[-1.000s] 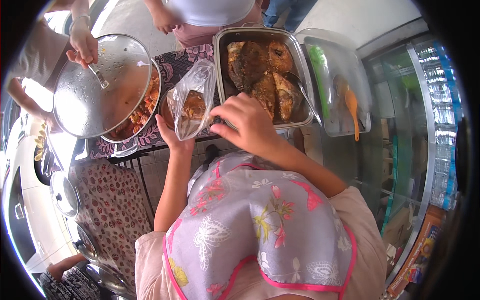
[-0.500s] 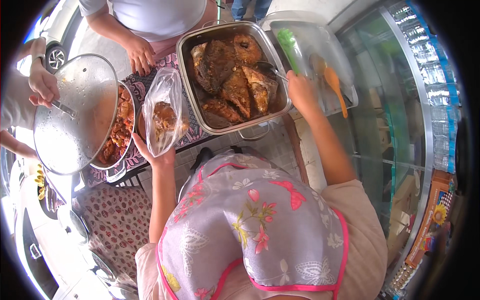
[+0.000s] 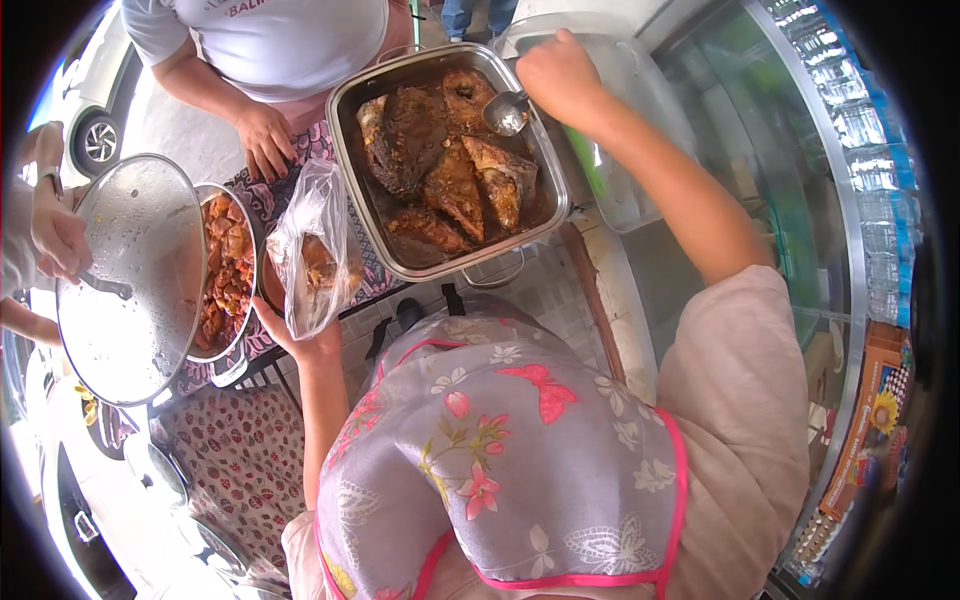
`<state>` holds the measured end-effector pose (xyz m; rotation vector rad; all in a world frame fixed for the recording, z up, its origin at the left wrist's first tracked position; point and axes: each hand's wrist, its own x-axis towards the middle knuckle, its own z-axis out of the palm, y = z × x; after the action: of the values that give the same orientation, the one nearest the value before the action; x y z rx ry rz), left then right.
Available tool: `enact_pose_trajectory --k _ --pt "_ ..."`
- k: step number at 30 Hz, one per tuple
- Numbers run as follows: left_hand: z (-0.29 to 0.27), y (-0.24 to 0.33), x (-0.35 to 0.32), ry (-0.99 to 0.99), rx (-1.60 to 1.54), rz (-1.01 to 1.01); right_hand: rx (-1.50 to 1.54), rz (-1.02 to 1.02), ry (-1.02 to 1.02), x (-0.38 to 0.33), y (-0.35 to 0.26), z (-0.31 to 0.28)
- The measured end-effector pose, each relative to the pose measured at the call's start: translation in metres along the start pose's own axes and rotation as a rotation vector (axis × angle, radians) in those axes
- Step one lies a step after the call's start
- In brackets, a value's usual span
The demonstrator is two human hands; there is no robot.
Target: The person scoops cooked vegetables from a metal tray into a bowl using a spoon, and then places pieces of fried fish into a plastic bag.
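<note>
My left hand (image 3: 312, 338) holds a clear plastic bag (image 3: 318, 250) from below, with a piece of brown, sauced food inside. A brown round edge, perhaps a bowl, shows beside the bag. My right hand (image 3: 562, 82) is closed on the handle of a metal spoon (image 3: 506, 114). The spoon's bowl hangs over the far right part of a square steel pan (image 3: 408, 272), which holds several chunks of fish (image 3: 452, 195) in dark sauce. Whether the spoon touches the sauce, I cannot tell.
Left of the bag stands a pot (image 3: 243, 345) of red-brown stew. Another person's hand (image 3: 60, 235) holds a glass lid (image 3: 135, 300) over its left side. A second person's hand (image 3: 264, 140) rests by the patterned cloth. Right of the pan lies a clear plastic container (image 3: 640, 190), beside a glass case.
My right hand has moved away from me to the pan's far right corner, taking the spoon with it. The glass lid has come down and nearer. My left hand still holds the bag.
</note>
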<state>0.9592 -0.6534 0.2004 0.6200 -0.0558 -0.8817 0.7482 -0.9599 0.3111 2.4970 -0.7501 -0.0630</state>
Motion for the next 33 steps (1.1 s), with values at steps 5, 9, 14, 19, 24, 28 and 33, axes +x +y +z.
enact_pose_trajectory --k 5,9,14,19,24,28,33 --pt "-0.005 -0.005 0.003 -0.064 -0.023 -0.042 -0.064 -0.106 -0.094 -0.005 -0.017 -0.006" --pt "0.003 -0.007 0.001 -0.086 -0.032 -0.067 -0.137 -0.155 -0.123 -0.021 -0.031 -0.019" --pt "0.037 -0.014 -0.004 0.042 0.055 -0.074 -0.101 -0.111 -0.222 -0.014 -0.037 -0.012" --pt "0.048 -0.014 -0.006 0.097 0.018 -0.085 -0.021 -0.037 -0.333 -0.026 -0.037 -0.012" --pt "0.000 -0.015 0.009 -0.410 -0.337 -0.206 0.172 0.069 -0.197 -0.055 -0.029 0.031" --pt "0.008 -0.010 0.005 -0.227 -0.243 -0.171 0.268 0.142 -0.224 -0.062 -0.022 0.032" --pt "0.006 -0.004 0.007 -0.295 -0.306 -0.177 0.371 0.163 -0.239 -0.070 0.010 0.020"
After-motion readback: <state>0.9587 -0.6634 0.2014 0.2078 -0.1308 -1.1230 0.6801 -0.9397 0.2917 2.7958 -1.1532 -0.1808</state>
